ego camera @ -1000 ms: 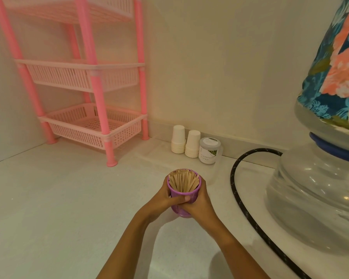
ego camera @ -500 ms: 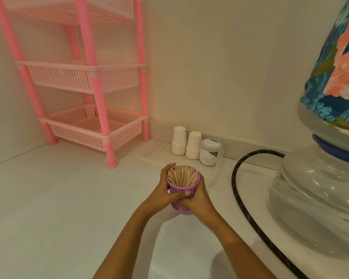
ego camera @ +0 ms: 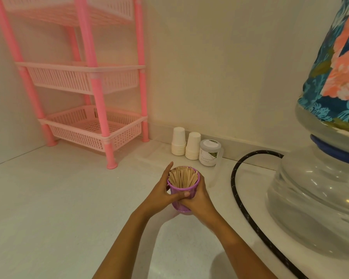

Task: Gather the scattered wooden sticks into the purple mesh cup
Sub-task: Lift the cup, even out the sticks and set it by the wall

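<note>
The purple mesh cup (ego camera: pixel 180 206) stands upright on the white counter, a little right of centre. Several wooden sticks (ego camera: pixel 182 177) stand packed inside it, their tips just above the rim. My left hand (ego camera: pixel 162 193) wraps the cup's left side, thumb across the front. My right hand (ego camera: pixel 198 198) clasps the right side, and the fingers of both hide most of the cup wall. No loose sticks show on the counter.
A pink three-tier basket rack (ego camera: pixel 91 121) stands at the back left. Two stacks of white paper cups (ego camera: pixel 178 140) and a small lidded jar (ego camera: pixel 209 153) sit by the wall. A black hose (ego camera: pixel 235 188) curves beside a large clear water bottle (ego camera: pixel 318 190) with a floral cover.
The cup and both hands have shifted slightly away from me along the counter. My left fingers have risen higher beside the rim.
</note>
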`<state>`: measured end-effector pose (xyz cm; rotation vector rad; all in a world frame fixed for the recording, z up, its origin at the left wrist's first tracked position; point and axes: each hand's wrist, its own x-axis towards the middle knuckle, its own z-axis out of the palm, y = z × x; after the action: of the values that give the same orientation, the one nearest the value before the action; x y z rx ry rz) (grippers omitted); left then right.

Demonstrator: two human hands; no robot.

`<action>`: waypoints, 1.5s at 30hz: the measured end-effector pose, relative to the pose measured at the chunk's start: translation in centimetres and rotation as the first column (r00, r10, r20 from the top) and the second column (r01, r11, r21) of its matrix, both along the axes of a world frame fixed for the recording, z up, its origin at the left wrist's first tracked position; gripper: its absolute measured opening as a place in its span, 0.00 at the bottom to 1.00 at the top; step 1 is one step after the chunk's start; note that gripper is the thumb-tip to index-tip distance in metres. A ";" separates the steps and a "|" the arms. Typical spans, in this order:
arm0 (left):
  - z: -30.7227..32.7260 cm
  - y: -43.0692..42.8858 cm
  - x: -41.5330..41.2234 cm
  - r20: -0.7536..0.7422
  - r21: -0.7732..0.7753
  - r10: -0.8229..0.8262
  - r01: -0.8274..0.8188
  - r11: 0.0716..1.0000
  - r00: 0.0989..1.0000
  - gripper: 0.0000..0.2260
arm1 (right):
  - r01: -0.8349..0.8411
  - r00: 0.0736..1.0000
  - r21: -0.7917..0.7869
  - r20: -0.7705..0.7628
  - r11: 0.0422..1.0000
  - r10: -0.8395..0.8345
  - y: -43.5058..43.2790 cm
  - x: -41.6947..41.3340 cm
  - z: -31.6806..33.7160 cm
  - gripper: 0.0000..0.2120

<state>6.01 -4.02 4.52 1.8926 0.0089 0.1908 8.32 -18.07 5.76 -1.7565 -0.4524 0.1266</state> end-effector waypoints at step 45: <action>5.6 8.9 9.1 0.049 -0.150 0.050 -0.042 0.988 0.998 0.30 | -0.193 0.981 0.095 0.058 0.977 0.188 7.1 12.5 4.1 0.27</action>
<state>15.09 4.87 10.09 1.7388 0.0305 0.2642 20.86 -10.93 9.86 -1.6185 -0.6519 0.1942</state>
